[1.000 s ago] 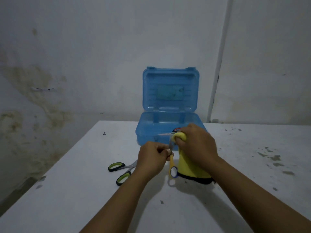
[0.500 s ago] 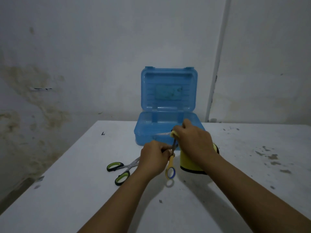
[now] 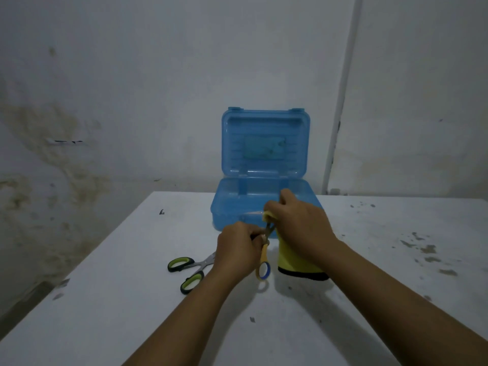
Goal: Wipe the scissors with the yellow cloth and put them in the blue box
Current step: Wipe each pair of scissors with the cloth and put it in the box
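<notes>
Wiping is under way: the left hand (image 3: 239, 245) grips the yellow-handled metal scissors (image 3: 264, 262) while the right hand (image 3: 299, 223) pinches the yellow cloth (image 3: 293, 262) round a blade; next, the open blue plastic box (image 3: 264, 196)

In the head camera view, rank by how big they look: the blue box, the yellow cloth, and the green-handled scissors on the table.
1. blue box, lid up, clearly largest.
2. yellow cloth and green-handled scissors: look alike, and hands hide part of each, so unranked.

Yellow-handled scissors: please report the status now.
Left hand grips yellow-handled scissors above white table. Right hand pinches yellow cloth round blades. Blue plastic box open. Green-handled scissors lie aside, not in the way.
</notes>
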